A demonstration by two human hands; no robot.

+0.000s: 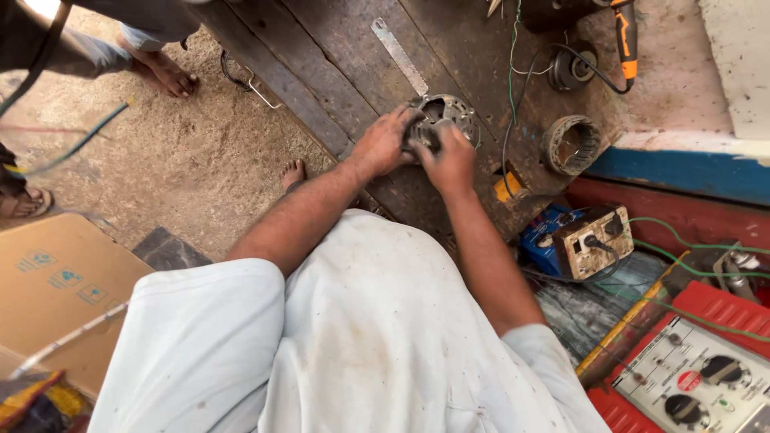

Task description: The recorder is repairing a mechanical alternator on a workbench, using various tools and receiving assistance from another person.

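Note:
A round metal motor housing (pixel 446 112) rests on a dark wooden workbench (pixel 337 56). My left hand (pixel 383 143) grips its left side. My right hand (pixel 449 160) is closed over its near edge, fingers pressed onto the part. What lies under my fingers is hidden. A flat metal ruler (pixel 399 54) lies on the bench just beyond the housing.
A ring-shaped stator (pixel 571 144) and a smaller round part (pixel 571 68) sit on the bench at right, with an orange-handled tool (pixel 626 36) and wires. A socket box (pixel 595 239) and a red meter unit (pixel 690 369) are lower right. Another person's foot (pixel 164 72) stands upper left; cardboard (pixel 56 289) at left.

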